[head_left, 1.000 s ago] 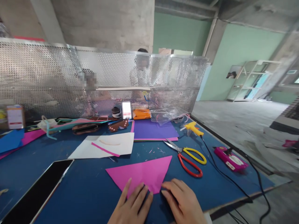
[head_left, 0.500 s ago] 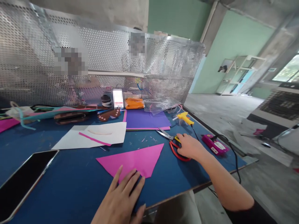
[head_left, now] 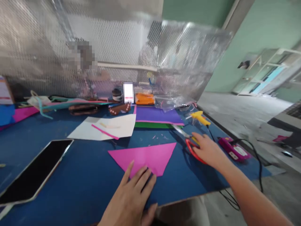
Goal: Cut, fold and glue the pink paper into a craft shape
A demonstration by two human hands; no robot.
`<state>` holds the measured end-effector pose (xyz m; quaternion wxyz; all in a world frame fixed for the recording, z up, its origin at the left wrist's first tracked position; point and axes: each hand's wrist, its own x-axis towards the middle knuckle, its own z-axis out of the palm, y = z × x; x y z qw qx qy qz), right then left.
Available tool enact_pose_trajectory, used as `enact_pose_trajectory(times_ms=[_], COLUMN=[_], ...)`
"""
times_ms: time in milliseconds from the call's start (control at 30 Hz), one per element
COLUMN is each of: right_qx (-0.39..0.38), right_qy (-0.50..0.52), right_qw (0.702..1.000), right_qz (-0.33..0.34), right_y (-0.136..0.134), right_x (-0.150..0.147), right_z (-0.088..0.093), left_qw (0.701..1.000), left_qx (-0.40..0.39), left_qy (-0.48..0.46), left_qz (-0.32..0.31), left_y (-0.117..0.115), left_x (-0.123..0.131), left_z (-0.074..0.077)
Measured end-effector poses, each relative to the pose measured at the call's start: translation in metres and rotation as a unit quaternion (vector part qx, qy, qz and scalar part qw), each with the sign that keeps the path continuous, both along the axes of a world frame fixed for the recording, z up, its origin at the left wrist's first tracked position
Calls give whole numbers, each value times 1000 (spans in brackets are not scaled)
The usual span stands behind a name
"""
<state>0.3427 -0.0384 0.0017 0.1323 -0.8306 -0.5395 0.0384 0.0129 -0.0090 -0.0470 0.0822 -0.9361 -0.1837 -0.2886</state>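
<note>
My left hand (head_left: 131,194) lies flat with its fingers spread on the lower edge of a pink sheet (head_left: 145,157). The sheet has straight cut sides and rests on the blue table. To the right, my right hand (head_left: 208,149) grips a pair of scissors (head_left: 188,146) by the red and yellow handles. Their metal blades point away to the upper left, slightly blurred, and a shadow below suggests they are a little off the table. The blade tips are near a stack of purple, pink and green sheets (head_left: 158,114).
A phone (head_left: 39,169) lies at left. White paper (head_left: 82,130) carries a thin pink strip (head_left: 104,131). A yellow glue gun (head_left: 199,117) and a magenta power strip (head_left: 234,149) with a black cable sit right. A perforated metal screen (head_left: 117,47) stands behind; people are beyond it.
My right hand has closed on the scissors and raised them slightly from the table. My left hand stays on the pink sheet. The whole view has shifted, with things appearing farther right.
</note>
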Motion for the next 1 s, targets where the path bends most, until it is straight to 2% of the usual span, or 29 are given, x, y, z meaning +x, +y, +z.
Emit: enact_pose_trajectory(times_ms=[100, 167, 233, 267, 300, 367, 467, 533, 633, 733, 1000], right_qx=[45, 84, 195, 240, 290, 329, 312, 284, 299, 279, 265], right_qy=[95, 202, 373, 436, 476, 543, 607, 641, 644, 656, 630], right_qw=[994, 976, 907, 867, 830, 766, 709, 686, 680, 683, 719], right_qz=[-18, -20, -27, -8, 17, 98, 179, 196, 183, 158, 123], right_y=[-20, -33, -41, -42, -42, -36, -20, -9, 3, 9, 11], right_x=[7, 5, -5, -14, -25, -52, -94, -117, -138, -149, -162], right_z=[9, 18, 25, 26, 26, 23, 14, 5, -9, -18, -18], left_qw=[996, 994, 994, 994, 995, 994, 992, 992, 991, 992, 994], left_qx=[-80, -98, -101, -101, -102, -108, -122, -128, -130, -123, -104], left_qy=[46, 44, 34, 29, 24, 10, -7, -10, -7, 11, 34], left_qz=[5, 5, 6, 5, 5, 6, 10, 13, 17, 20, 19], left_y=[-7, -8, -8, -8, -8, -9, -10, -10, -11, -11, -9], left_x=[-1, 0, 1, 2, 2, 4, 4, 5, 5, 5, 6], left_z=[19, 23, 21, 20, 17, 14, 11, 9, 7, 6, 4])
